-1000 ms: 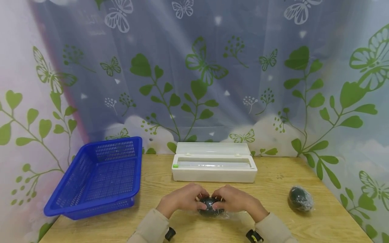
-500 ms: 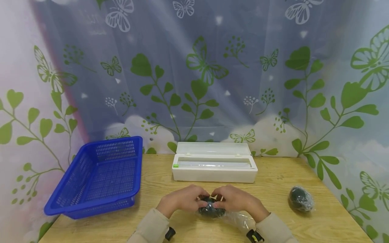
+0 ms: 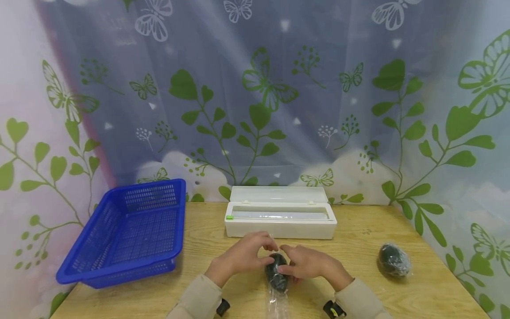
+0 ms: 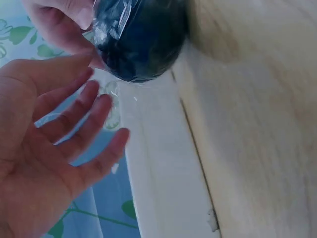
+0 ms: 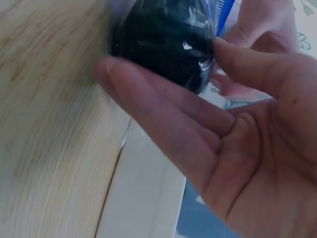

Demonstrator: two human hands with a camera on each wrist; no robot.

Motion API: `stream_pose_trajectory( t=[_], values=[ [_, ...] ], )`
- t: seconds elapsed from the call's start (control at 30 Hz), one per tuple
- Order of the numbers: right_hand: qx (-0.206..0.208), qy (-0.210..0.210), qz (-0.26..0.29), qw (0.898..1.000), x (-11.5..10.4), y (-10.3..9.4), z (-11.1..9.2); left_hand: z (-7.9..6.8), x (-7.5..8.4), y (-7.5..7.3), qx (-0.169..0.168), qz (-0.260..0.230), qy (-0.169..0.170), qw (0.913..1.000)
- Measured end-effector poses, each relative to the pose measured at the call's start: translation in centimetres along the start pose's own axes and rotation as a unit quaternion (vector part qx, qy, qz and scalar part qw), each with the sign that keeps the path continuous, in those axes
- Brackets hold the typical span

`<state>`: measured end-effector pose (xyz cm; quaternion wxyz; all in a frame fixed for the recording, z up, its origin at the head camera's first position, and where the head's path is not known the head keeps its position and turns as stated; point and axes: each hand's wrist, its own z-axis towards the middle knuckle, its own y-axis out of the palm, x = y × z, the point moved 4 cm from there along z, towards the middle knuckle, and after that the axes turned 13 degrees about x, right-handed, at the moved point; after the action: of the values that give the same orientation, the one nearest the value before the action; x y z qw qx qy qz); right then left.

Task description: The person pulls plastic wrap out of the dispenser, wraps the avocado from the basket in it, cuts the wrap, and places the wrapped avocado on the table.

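Note:
A dark green, avocado-like fruit [image 3: 276,275] in clear cling film lies on the table between both hands, its long axis running front to back. My right hand [image 3: 308,262] holds it, thumb on top and fingers along its side; the right wrist view shows this fruit [image 5: 163,42] between thumb and fingers. The left hand [image 3: 246,253] is at its far left side with the thumb at the fruit. In the left wrist view, that hand's fingers [image 4: 86,129] are spread and loosely bent. A loose tail of cling film [image 3: 277,305] trails toward the front edge.
Behind the hands stands a white cling film dispenser [image 3: 280,229], lid raised, a roll inside. A blue plastic basket [image 3: 119,266] is at the left. Another film-wrapped dark fruit [image 3: 392,260] lies on the wooden table [image 3: 342,305] at the right. A patterned curtain hangs behind.
The fruit has turned from lying sideways to pointing front to back. Its film tail, earlier out to the right, now trails toward the front. The left hand has shifted slightly away from the person.

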<state>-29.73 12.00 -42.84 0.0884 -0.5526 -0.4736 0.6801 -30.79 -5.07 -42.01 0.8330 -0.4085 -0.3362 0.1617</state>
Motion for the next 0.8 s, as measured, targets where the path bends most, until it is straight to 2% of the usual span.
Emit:
stream_pose_trajectory(
  t=[0.13,0.2,0.27,0.33,0.43,0.5,0.67,0.8],
  values=[
    [-0.009,0.039,0.028,0.999,0.1,-0.1,-0.2,-0.1,-0.5,0.5,-0.025,-0.007,-0.025,0.9994],
    [0.003,0.038,0.011,0.999,0.1,-0.5,-0.3,-0.1,-0.6,0.8,-0.029,-0.01,-0.032,0.999],
    [0.03,0.018,-0.018,0.999,0.0,-1.2,-0.3,-0.1,-0.7,0.9,-0.031,-0.009,-0.036,0.9988],
    [0.066,-0.02,-0.053,0.996,-0.2,-1.8,-0.2,-0.1,-0.8,1.0,-0.034,-0.004,-0.039,0.9987],
    [0.113,-0.088,-0.082,0.986,-0.6,-2.3,0.0,-0.1,-0.8,1.1,-0.039,-0.004,-0.047,0.9981],
    [0.128,-0.127,-0.085,0.98,-0.7,-2.2,0.1,-0.1,-0.9,1.1,-0.042,-0.008,-0.053,0.9977],
    [0.141,-0.172,-0.096,0.97,-0.8,-1.9,0.4,-0.1,-1.1,1.2,-0.052,-0.021,-0.069,0.996],
    [0.114,-0.16,-0.105,0.975,-0.4,-1.7,0.5,-0.2,-1.2,1.2,-0.061,-0.029,-0.08,0.9946]
  ],
)
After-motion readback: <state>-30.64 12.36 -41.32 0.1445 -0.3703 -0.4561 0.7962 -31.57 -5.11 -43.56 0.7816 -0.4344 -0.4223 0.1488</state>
